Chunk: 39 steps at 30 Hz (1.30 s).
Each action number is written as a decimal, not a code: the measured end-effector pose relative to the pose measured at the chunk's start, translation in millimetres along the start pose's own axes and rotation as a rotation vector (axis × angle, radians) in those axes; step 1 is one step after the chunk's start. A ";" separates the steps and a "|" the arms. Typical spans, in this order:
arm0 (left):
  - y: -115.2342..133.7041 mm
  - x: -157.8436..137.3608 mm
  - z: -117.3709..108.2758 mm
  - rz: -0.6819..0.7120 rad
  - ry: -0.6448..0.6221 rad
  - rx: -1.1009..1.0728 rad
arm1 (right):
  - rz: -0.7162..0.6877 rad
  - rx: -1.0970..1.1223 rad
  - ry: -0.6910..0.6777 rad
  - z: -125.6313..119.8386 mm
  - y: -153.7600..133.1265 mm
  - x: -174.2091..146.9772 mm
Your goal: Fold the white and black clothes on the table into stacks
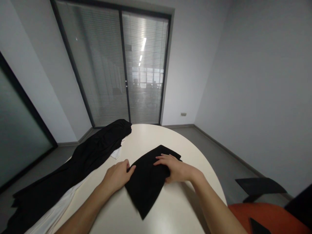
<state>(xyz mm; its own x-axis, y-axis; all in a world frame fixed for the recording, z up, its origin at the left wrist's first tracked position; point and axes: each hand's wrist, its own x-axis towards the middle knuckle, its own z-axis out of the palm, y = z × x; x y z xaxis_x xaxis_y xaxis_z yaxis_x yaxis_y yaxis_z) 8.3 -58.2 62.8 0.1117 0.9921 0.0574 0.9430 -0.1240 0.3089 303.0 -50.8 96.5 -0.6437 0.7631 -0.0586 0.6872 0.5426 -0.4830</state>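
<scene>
A folded piece of black cloth (148, 182) lies on the pale round table (180, 208) in front of me; what garment it is, I cannot tell. At its left edge my left hand (119, 175) is closed, with thumb and fingers pinching the fabric. My right hand (174, 167) rests over the right part of the cloth. Its fingers are spread out across the top, and the thumb is near the lower right edge.
Along the table's left side lie a long heap of black clothing (83, 159) and white cloth (60, 208) beneath it. An orange chair (263, 216) with black armrests stands at the right. Beyond the table are glass doors with blinds (146, 97) and a grey wall (258, 81).
</scene>
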 end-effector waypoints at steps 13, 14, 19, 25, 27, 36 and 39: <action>-10.3 -4.8 -1.7 0.092 -0.265 -0.332 | 0.671 0.180 0.210 -10.3 71.0 -12.2; -9.9 -4.7 -1.2 0.105 -0.255 -0.339 | 0.718 0.233 0.149 -8.1 70.5 -12.0; -3.2 -4.1 0.5 0.093 -0.227 -0.344 | 0.772 0.427 0.160 -0.2 70.0 -7.4; 5.3 -7.4 13.9 0.079 -0.242 -0.481 | 0.559 0.288 0.606 11.9 83.7 21.7; 9.2 -10.7 17.7 0.071 -0.327 -0.609 | 0.510 0.281 0.712 16.3 88.3 30.0; 9.0 -15.7 9.6 0.196 -0.484 -0.603 | 0.732 0.310 0.371 19.0 89.7 22.3; 13.1 -17.8 2.9 0.355 -0.419 -0.409 | 0.661 0.205 0.472 23.5 81.9 30.0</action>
<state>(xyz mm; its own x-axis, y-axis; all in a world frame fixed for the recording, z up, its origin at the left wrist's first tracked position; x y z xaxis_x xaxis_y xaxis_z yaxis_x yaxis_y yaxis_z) 19.5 -77.5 63.1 0.5814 0.8039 -0.1253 0.6418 -0.3585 0.6779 332.1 8.4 34.6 0.1100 0.9933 -0.0357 0.7693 -0.1078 -0.6297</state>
